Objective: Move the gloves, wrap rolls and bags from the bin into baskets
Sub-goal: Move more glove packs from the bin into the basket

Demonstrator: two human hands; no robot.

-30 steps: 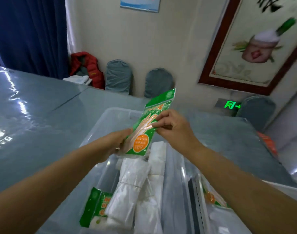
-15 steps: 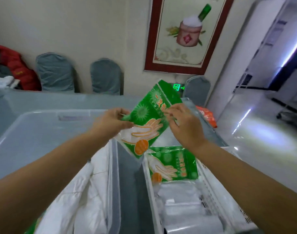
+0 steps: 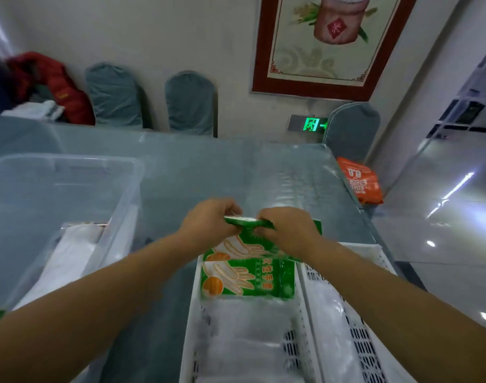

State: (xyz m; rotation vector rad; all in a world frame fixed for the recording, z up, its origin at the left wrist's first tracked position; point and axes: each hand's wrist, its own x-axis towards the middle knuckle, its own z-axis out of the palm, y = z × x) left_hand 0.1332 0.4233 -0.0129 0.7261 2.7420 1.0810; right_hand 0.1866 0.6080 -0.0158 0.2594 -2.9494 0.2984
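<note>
Both hands, left [image 3: 208,221] & right [image 3: 287,229], pinch glove pack [image 3: 247,246] by its top edge over basket [image 3: 190,322]; best lowered flat onto pack [image 3: 248,277] already inside, w/ edges squared.

Grey glossy surface [image 3: 208,167] is carrying a clear bin [image 3: 70,172] at nine o'clock and two white baskets [image 3: 190,313] sitting at five o'clock.

A banquet or function room: cloth-covered chairs [image 3: 190,103] along the wall behind the table [image 3: 197,172], a framed picture [image 3: 330,42], an illuminated exit sign [image 3: 311,124].
</note>
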